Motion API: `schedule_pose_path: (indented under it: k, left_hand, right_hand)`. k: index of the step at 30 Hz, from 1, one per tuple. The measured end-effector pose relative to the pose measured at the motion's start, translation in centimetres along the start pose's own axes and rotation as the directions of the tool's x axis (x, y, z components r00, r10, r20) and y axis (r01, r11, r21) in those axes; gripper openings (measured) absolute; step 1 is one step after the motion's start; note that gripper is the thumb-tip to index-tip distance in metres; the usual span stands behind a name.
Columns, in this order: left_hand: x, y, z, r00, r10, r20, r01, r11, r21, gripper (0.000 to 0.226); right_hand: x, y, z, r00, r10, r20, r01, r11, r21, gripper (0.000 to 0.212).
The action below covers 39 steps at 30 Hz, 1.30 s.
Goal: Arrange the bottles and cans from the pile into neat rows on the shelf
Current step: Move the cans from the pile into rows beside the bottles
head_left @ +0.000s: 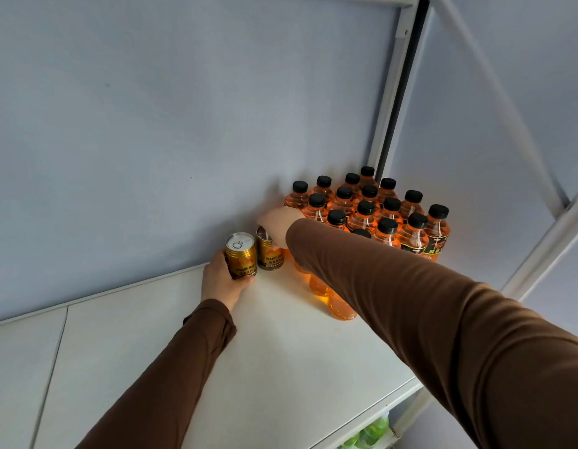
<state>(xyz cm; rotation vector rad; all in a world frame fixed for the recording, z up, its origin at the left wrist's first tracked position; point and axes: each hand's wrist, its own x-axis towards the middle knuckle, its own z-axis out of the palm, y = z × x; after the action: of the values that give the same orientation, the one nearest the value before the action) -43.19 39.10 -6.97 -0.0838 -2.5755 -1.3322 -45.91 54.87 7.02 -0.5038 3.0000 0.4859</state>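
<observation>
Several orange bottles (365,212) with black caps stand in tight rows at the back right of the white shelf (281,351). Two gold cans stand to their left near the back wall. My left hand (221,280) grips the nearer gold can (240,256) from its left side. My right hand (279,225) reaches over from the right and holds the farther gold can (268,254) at its top, right beside the bottles. My right sleeve hides some of the front bottles.
A grey-blue wall (151,124) closes the back of the shelf. A white metal upright (391,102) and a diagonal brace (495,92) stand at the right. Green bottles (371,432) show on a lower shelf under the front edge.
</observation>
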Motion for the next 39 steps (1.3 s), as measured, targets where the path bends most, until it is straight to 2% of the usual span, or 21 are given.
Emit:
schedule_pose_path:
  k: [15,18,24,29,39]
  left_hand:
    - [-0.4,1.0,-0.4,0.997,-0.052,0.062,0.046,0.995,0.092,0.07]
    - [-1.1,0.8,-1.6,0.993,-0.066,0.103,0.042,0.975,0.219,0.077]
    - [-4.9,0.7,-6.1,0.981,-0.109,0.158,0.023,0.884,0.466,0.084]
    - [-9.7,1.2,-11.4,0.99,-0.084,0.112,0.012,0.851,0.526,0.08]
    - [-19.7,-1.1,-23.1,0.996,-0.044,-0.077,0.081,0.807,0.585,0.076]
  right_hand:
    - [-0.9,-0.1,-0.3,1.0,-0.004,-0.009,0.004,0.998,0.06,0.036]
    - [-1.3,0.2,-0.8,0.998,-0.014,-0.064,0.019,0.996,0.087,0.031]
    - [-3.6,-0.4,-2.2,0.973,-0.055,-0.222,0.102,0.973,0.207,0.045]
    - [-6.4,-4.5,-1.1,0.922,-0.082,-0.378,0.238,0.891,0.386,0.05]
    - [-12.3,-18.1,-0.1,0.886,-0.149,-0.439,0.381,0.774,0.506,0.058]
